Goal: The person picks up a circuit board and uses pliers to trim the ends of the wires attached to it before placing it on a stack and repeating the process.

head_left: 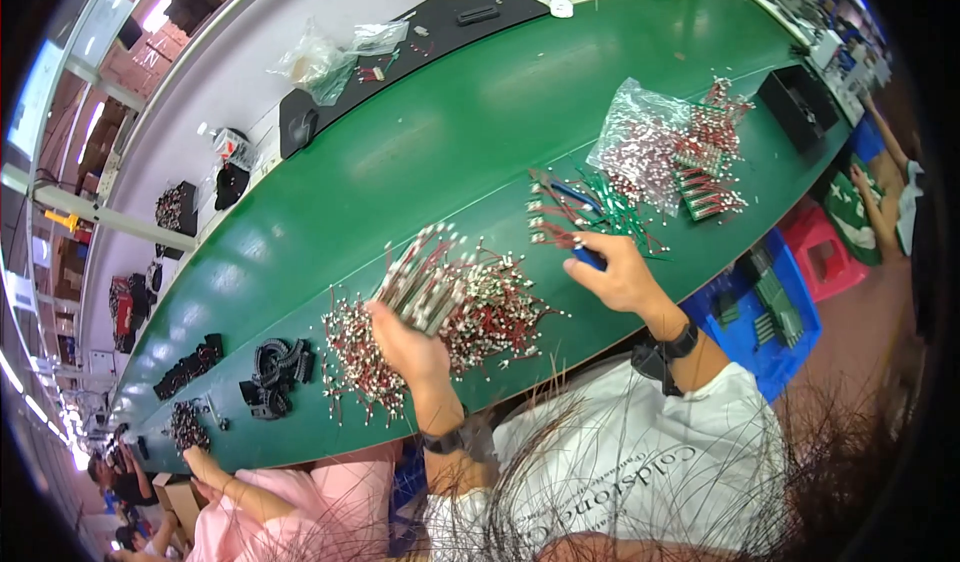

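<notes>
In my left hand [408, 347] is a bundle of wired circuit boards [425, 287], narrow boards with red wires and white plugs, raised over a large heap of similar wired pieces [500, 312]. The fingers of my right hand [618, 277] close round a blue-handled tool [590, 258]; its working end cannot be made out. Just beyond that hand lies a strip of green boards with red wires [537, 217]. Blue-handled pliers [575, 198] rest beside it, next to a pile of green offcuts or wires [622, 212].
Farther right, a clear plastic bag [625, 127] lies among more wired boards [710, 152], near a black box [797, 107]. Black coiled parts [275, 377] sit to the left on the green table [420, 152]. A blue crate [785, 362] stands below its edge. A co-worker's arm [240, 492] reaches in at lower left.
</notes>
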